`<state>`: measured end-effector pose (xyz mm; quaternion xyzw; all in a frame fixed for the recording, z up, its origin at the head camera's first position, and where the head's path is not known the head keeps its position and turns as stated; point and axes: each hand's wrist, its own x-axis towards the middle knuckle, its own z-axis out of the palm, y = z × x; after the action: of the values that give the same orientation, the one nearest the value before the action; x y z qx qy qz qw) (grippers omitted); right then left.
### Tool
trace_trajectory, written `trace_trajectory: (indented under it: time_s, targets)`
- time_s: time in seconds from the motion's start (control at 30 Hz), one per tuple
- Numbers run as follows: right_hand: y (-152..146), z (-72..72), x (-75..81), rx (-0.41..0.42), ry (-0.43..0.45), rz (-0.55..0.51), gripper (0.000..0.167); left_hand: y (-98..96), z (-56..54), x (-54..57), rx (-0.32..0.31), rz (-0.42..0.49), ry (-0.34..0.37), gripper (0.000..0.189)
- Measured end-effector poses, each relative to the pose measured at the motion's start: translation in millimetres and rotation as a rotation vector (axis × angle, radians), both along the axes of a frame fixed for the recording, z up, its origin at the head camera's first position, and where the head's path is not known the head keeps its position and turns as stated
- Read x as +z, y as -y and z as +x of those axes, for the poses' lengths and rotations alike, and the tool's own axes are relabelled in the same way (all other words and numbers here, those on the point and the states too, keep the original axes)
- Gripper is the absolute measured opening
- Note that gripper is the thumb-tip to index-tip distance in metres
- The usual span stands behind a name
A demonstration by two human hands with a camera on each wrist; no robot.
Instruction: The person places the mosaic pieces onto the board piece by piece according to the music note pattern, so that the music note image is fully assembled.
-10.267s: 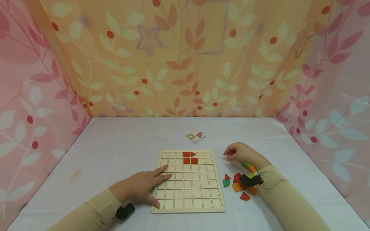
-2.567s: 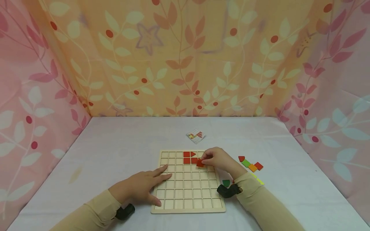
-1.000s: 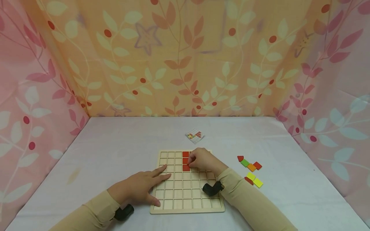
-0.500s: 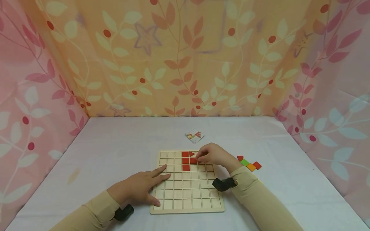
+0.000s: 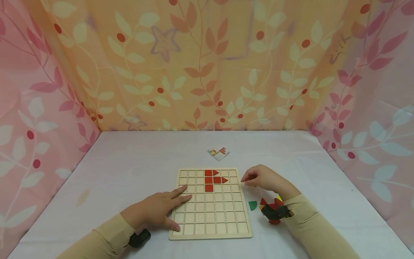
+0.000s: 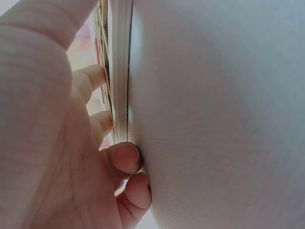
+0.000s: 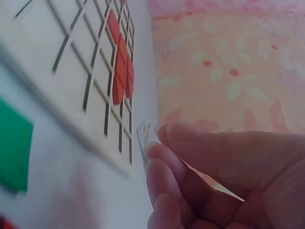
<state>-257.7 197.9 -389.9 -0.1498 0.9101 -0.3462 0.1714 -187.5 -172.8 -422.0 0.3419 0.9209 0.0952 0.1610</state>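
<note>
On the white table lies a wooden grid board (image 5: 210, 238), with several red pieces set in its upper cells. A red square (image 5: 209, 188) sits lowest in their column, and a pointed red piece (image 5: 224, 180) ends the second row. My left hand (image 5: 158, 208) rests spread over the board's left edge; in the left wrist view its fingertips (image 6: 126, 157) lie along that edge. My right hand (image 5: 266, 180) hovers just right of the board, fingers loosely curled with nothing between them. In the right wrist view its thumb (image 7: 190, 138) lies near the index fingertip.
A green quarter-round piece (image 5: 253, 205) lies right of the board. Beside it, red, yellow and orange pieces (image 5: 274, 222) are partly hidden under the right wrist's black camera (image 5: 275, 212). A small patterned card (image 5: 218, 152) lies behind the board. Patterned cloth walls surround the table.
Since the oldest frame, a red square has been added low in the column and a pointed red piece in the second row. My right hand has just moved right, off the board; my left stays put.
</note>
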Motion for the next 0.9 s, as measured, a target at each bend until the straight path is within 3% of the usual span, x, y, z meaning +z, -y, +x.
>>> trace_trajectory:
  time_s: [0.33,0.77,0.9]
  targets:
    - [-43,14.9,-1.3,-0.074,0.054,0.066,0.006,-1.2,0.1,-0.5,0.020,-0.005,0.014,0.094]
    - [-74,33.4,-11.9,-0.029,0.137,0.069,0.007,-0.9,-1.2,-1.6,-0.006,-0.006,-0.008,0.094]
    - [-75,37.4,-16.3,-0.014,0.122,0.091,0.011,-0.9,-1.8,-2.4,-0.003,-0.007,-0.004,0.094]
